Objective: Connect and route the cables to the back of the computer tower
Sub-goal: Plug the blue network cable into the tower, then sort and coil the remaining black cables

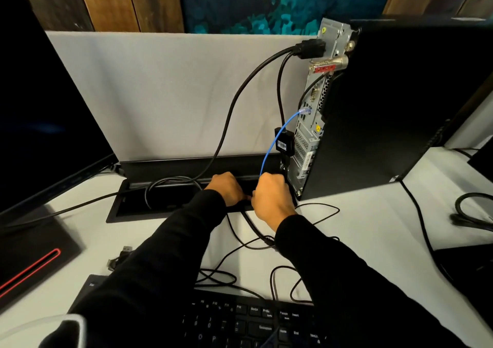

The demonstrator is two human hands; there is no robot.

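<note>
Computer tower (373, 113) is standing upright at 2 o'clock on the white counter (360, 214), its rear panel (312, 123) facing 9 o'clock. A black power plug (310, 48) is sitting in the top of that panel, and its thick cable (226, 123) is dropping toward the cable tray (149, 201) at 10 o'clock. The blue network cable (277, 137) is running from a mid-panel port down into your right hand (272, 195); that grip is curled tight around it at centre frame. Your left hand (226, 189) is lying just beside the right, fingers bent down into the tray opening; whether that grip is holding anything, cannot tell. Thin black cables (229, 257) are looping loose on the counter toward the keyboard (253, 321) at 6 o'clock. Monitor (45, 113) is standing at 9 o'clock.
</note>
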